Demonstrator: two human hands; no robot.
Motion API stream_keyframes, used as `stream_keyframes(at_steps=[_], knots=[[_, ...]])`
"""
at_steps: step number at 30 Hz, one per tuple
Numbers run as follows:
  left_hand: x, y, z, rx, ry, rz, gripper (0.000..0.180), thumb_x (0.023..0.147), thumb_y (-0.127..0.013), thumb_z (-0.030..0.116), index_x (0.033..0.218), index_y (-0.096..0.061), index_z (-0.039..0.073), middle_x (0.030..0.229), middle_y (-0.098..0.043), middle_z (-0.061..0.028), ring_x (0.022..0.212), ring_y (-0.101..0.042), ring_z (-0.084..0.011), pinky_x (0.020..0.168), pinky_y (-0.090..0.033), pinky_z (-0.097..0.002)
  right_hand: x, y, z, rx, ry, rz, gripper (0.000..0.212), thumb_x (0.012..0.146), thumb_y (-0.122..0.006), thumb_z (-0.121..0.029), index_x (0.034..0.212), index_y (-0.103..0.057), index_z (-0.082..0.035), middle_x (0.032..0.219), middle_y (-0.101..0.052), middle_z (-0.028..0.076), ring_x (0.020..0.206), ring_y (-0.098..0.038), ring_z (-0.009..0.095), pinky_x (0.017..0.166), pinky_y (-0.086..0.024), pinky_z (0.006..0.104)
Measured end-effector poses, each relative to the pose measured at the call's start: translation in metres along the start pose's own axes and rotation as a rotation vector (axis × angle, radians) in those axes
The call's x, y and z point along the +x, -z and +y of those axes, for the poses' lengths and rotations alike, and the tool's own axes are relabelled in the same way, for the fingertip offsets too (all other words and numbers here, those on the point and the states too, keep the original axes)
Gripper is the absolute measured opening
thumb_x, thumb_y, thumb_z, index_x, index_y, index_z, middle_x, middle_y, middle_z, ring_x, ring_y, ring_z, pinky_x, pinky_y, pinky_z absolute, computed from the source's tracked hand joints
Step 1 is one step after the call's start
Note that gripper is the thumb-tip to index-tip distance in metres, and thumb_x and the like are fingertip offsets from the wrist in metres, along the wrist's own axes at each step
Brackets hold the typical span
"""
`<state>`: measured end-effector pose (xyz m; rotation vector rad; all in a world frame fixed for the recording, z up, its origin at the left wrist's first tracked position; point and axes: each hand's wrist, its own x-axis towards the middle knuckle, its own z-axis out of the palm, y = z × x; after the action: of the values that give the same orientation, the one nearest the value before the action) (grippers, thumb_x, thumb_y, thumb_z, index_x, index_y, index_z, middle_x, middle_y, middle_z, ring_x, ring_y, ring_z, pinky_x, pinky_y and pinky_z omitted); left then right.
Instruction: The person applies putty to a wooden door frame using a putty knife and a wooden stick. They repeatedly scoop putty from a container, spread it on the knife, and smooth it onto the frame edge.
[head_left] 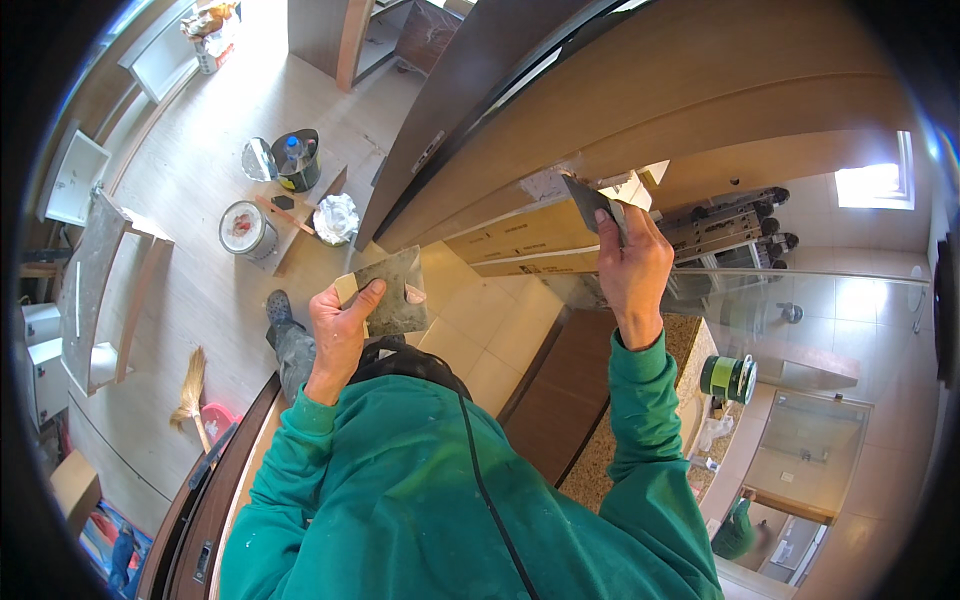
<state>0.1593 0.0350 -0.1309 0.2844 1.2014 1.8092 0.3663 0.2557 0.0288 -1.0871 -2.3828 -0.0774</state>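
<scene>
My left hand grips a flat putty knife, thumb pressed on its broad grey blade. A small blob of filler sits near the blade's edge. My right hand is raised and closed around a second putty knife. Its dark blade is close to a whitish filler patch on the edge of the brown wooden frame; whether it touches the wood I cannot tell. A pale yellowish piece shows just above my right fingers, and its kind is unclear.
On the floor ahead stand a white-lidded bucket, a dark bucket with a bottle and a tub of white filler. A broom lies left. At right are a folded ladder, a glass panel and a green tin.
</scene>
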Motion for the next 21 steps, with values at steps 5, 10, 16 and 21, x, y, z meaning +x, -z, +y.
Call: stream_keyframes(at_steps=[5,10,16,21], knots=[[0.0,0.0,0.001,0.014,-0.01,-0.011,0.022,0.093,-0.074,0.014,0.107,-0.072,-0.003,0.096,-0.073,-0.0037,0.081,-0.065,-0.0096,0.072,-0.054,-0.0257,0.002,0.005,0.0,-0.011,0.009,0.014,0.021,0.089,-0.069,-0.011,0.11,-0.068,-0.006,0.098,-0.072,0.018,0.084,-0.07,0.038,0.071,-0.056,0.0403],[0.0,0.0,0.002,0.037,-0.024,-0.008,0.022,0.094,-0.073,0.014,0.107,-0.072,-0.003,0.096,-0.073,-0.0037,0.081,-0.065,-0.0094,0.072,-0.054,-0.0261,0.004,0.009,0.001,-0.012,-0.001,0.014,0.023,0.088,-0.069,-0.011,0.11,-0.069,-0.006,0.101,-0.072,0.017,0.085,-0.07,0.039,0.071,-0.057,0.0419],[-0.001,-0.002,0.004,0.024,-0.016,-0.01,0.021,0.094,-0.073,0.013,0.108,-0.072,-0.003,0.097,-0.073,-0.0037,0.082,-0.065,-0.0093,0.073,-0.054,-0.0262,0.005,0.014,-0.002,-0.006,0.003,0.035,0.022,0.088,-0.069,-0.011,0.11,-0.069,-0.007,0.101,-0.072,0.017,0.085,-0.07,0.039,0.07,-0.057,0.0415],[-0.001,-0.004,0.005,0.021,-0.017,-0.021,0.021,0.094,-0.073,0.013,0.108,-0.072,-0.003,0.098,-0.073,-0.0039,0.083,-0.065,-0.0094,0.075,-0.054,-0.0263,0.004,0.021,-0.007,-0.032,-0.024,0.035,0.021,0.088,-0.069,-0.009,0.109,-0.069,-0.007,0.103,-0.072,0.016,0.087,-0.07,0.038,0.072,-0.057,0.0409]])
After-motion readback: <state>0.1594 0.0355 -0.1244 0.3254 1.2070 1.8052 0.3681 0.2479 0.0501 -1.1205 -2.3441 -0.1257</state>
